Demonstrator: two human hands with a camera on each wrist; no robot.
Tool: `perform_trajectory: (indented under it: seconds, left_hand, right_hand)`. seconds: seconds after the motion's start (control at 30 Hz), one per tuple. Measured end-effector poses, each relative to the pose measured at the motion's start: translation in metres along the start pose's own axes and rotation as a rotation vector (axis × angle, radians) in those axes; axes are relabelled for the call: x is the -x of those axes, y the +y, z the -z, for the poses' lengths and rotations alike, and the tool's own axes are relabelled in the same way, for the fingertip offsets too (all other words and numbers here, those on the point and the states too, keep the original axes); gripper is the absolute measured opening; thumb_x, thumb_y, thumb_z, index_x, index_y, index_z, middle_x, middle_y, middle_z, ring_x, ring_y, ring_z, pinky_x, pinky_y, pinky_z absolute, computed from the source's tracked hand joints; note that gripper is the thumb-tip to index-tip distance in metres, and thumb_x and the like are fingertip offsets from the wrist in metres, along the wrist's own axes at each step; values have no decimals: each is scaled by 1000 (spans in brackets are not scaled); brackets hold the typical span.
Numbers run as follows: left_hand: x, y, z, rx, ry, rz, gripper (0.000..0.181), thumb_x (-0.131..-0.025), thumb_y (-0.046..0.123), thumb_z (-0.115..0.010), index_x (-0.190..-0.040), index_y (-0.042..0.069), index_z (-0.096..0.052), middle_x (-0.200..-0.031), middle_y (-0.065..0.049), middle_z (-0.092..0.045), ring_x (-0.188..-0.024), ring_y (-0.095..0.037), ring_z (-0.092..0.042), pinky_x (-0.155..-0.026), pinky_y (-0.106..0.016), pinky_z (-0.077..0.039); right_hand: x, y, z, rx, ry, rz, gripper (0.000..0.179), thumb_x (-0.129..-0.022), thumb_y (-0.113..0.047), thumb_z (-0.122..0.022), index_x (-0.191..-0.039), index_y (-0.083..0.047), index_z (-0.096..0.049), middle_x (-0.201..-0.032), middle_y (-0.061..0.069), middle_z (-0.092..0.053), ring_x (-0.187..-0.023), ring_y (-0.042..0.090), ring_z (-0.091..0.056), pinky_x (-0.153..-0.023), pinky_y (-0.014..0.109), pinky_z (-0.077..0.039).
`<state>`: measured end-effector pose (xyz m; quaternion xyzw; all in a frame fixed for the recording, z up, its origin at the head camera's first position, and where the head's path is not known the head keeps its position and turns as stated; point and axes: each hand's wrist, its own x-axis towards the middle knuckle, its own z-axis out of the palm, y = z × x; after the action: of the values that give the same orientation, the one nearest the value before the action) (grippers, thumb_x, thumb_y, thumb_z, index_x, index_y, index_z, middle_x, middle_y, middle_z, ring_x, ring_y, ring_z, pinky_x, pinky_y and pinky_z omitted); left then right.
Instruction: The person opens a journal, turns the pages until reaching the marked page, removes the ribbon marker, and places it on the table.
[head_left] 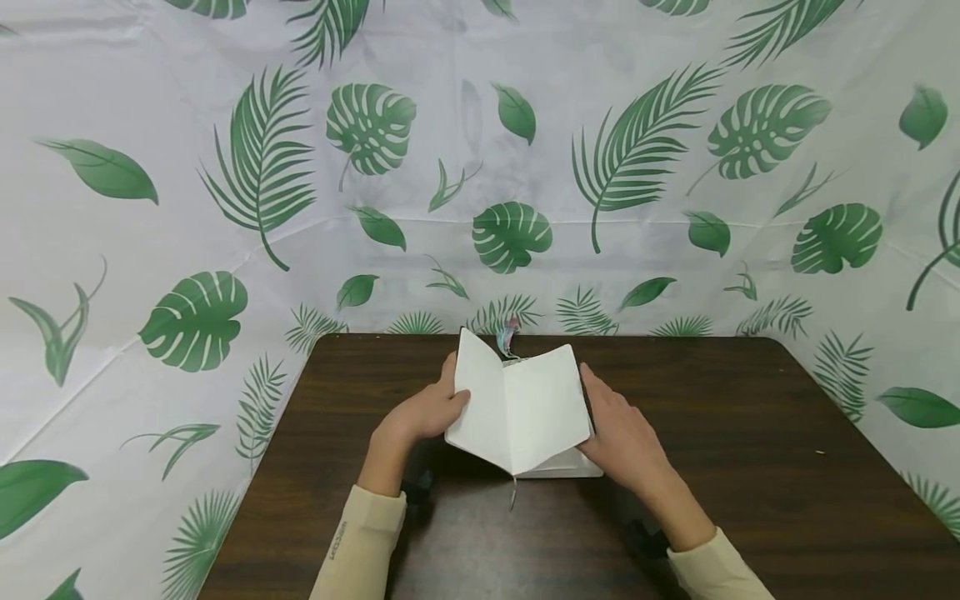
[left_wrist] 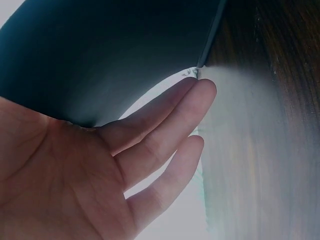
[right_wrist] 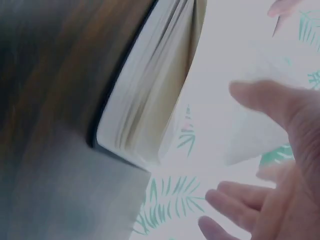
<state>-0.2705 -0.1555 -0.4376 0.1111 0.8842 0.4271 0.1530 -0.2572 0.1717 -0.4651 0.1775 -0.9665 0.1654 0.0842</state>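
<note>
A notebook (head_left: pixel 543 408) with blank white pages lies spread open near the middle of the table, its left side raised and tilted. From its lower spine hangs a thin ribbon marker (head_left: pixel 513 493). My left hand (head_left: pixel 426 410) pinches the left side, thumb on the page; the left wrist view shows its fingers behind the dark cover (left_wrist: pixel 110 55). Beside the right edge is my right hand (head_left: pixel 626 433), fingers loosely extended. In the right wrist view its thumb and fingers stand apart, near the page block (right_wrist: pixel 145 100); whether it touches a page I cannot tell.
A small pink and blue thing (head_left: pixel 507 333) sits behind the notebook at the back of the dark wooden table (head_left: pixel 750 467). A white leaf-patterned sheet (head_left: pixel 450 167) hangs behind and at both sides. A tiny pale speck (head_left: pixel 820 452) lies on the right.
</note>
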Motion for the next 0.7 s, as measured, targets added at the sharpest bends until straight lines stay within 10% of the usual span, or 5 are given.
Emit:
perform_trajectory:
  seconds: [0.3,0.43,0.7]
  left_hand:
    - [1,3,2,-2,-7,-10,78,-116,27,-37,-172,10,16,-162,-31,-45,-132,-36,-62,-117,-55,-42]
    - [3,3,2,-2,-11,2,79,-116,27,-37,-172,9,16,-163,-31,-44,-132,-36,-63,-117,-56,-42]
    - [0,0,2,-16,-4,-3,80,-116,29,-37,-172,7,16,-162,-31,-47,-133,-35,-64,-118,-55,-42]
  right_hand:
    - [1,-13,-14,-313,-111,-25,31,-103,-35,-73,-133,-24,-70,-119,-3,-77,-85,17,-66,-82,45,-51]
    - [5,-21,-23,-337,-197,2,32,-104,-39,-72,-133,-28,-66,-103,-6,-70,-61,9,-49,-64,33,-43]
    - [7,-26,-32,-266,-217,218,47,-103,-27,-72,-149,-20,-62,-141,0,-69,-126,27,-66,-104,54,-52]
